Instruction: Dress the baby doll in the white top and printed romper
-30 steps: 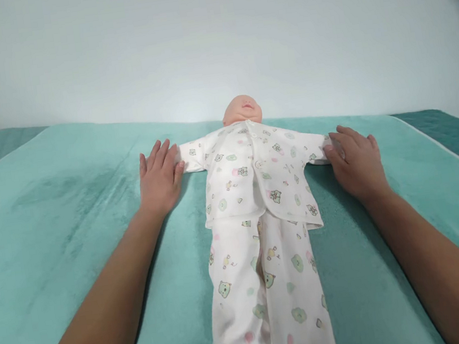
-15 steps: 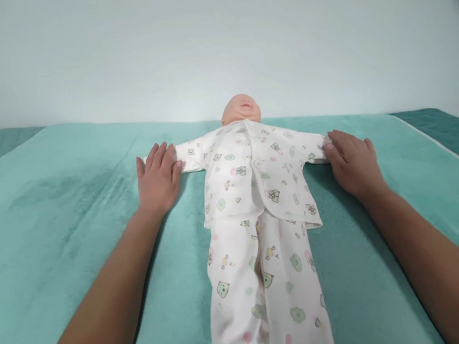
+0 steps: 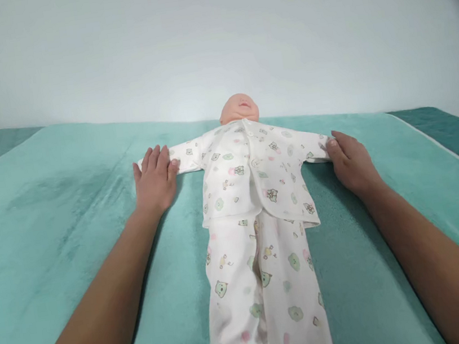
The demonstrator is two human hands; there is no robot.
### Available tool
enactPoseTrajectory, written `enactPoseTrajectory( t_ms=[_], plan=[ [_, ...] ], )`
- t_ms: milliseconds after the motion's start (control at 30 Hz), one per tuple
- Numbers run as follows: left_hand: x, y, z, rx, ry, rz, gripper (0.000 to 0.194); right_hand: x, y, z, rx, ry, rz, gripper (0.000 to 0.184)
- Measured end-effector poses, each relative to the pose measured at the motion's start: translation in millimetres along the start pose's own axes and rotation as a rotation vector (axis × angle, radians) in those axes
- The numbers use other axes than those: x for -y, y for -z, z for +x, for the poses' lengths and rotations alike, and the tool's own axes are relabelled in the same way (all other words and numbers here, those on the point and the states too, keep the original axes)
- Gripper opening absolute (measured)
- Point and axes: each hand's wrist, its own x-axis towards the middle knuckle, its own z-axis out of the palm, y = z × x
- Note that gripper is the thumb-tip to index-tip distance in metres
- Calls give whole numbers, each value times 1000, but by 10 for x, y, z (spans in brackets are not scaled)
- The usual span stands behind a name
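A baby doll (image 3: pixel 239 108) lies on its back on a teal blanket (image 3: pixel 50 231), arms spread out to both sides. It wears a white printed top (image 3: pixel 251 177) and matching trousers (image 3: pixel 264 298). My left hand (image 3: pixel 154 178) lies flat with fingers stretched out, resting on the cuff end of the doll's sleeve on the left. My right hand (image 3: pixel 350 162) lies palm down over the cuff of the other sleeve, its thumb on the fabric and fingers extended.
The blanket covers a bed that runs up to a plain pale wall (image 3: pixel 210 38). A darker green cover (image 3: pixel 455 134) shows beyond the blanket's white-piped edge at the right and at the far left.
Both hands have slid slightly outward along the sleeves toward the cuffs. The view has shifted a little; the doll stays in place.
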Motion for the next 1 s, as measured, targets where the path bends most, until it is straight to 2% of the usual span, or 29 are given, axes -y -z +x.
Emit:
enactPoseTrajectory(
  t_ms=[133, 567, 800, 867, 1000],
  plan=[
    [-10, 13, -2, 24, 32, 11, 61, -13, -13, 3, -7, 3, -15, 61],
    [-7, -6, 6, -30, 68, -17, 57, -4, -9, -12, -52, -15, -46, 58],
    [21, -27, 8, -97, 48, -65, 51, 66, 102, -165, -95, 143, 26, 55],
    [50, -32, 25, -124, 65, -103, 49, 14, 155, -165, -132, 31, 56, 54],
    [101, -30, 57, -225, 78, -185, 43, -182, 269, -79, -185, -368, 0, 57]
  ],
)
